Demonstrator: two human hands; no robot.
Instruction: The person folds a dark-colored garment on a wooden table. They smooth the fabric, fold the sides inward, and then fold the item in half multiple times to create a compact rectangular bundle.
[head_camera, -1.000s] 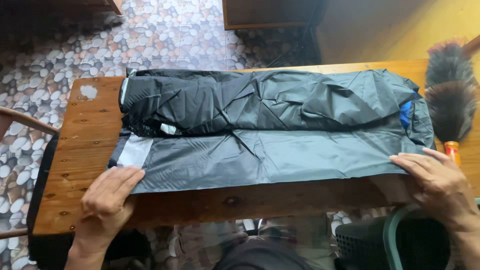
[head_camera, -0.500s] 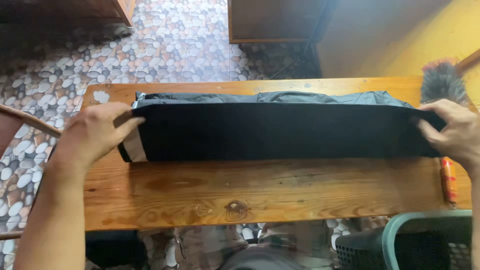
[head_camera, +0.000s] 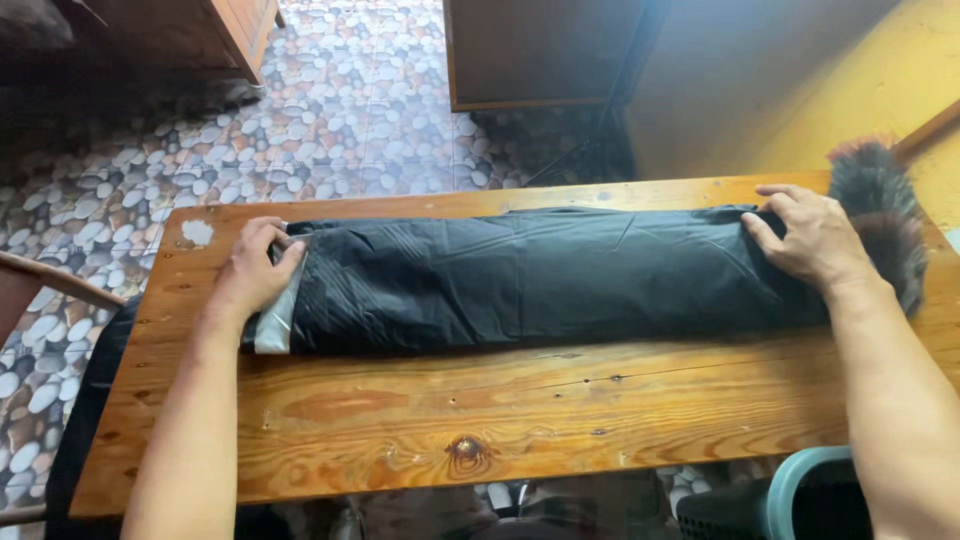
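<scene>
Looking down through the head view, a long dark garment (head_camera: 540, 280), folded into a narrow band, lies lengthwise across the far half of a wooden worktop (head_camera: 500, 420), with a pale grey strip (head_camera: 275, 325) showing at its left end. The left hand (head_camera: 255, 265) rests palm-down on that left end, fingers close together and curled over the far edge of the fabric, pressing rather than pinching. The right hand (head_camera: 815, 240) lies on the right end, fingers slightly spread and bent, their tips gripping the far edge of the cloth. Just beyond the right hand, a feather duster (head_camera: 885, 215) with dark bristles lies on the worktop, touching or nearly touching the garment's end. A teal-rimmed basket (head_camera: 790, 495) shows below the near right edge, and a pebble-patterned floor (head_camera: 300, 120) lies beyond the worktop. As a judgement, the slick-looking fabric could slide or spring open if either hand lets up unevenly, leaving the fold skewed; the right hand's closeness to the duster could also nudge it off the right edge.
</scene>
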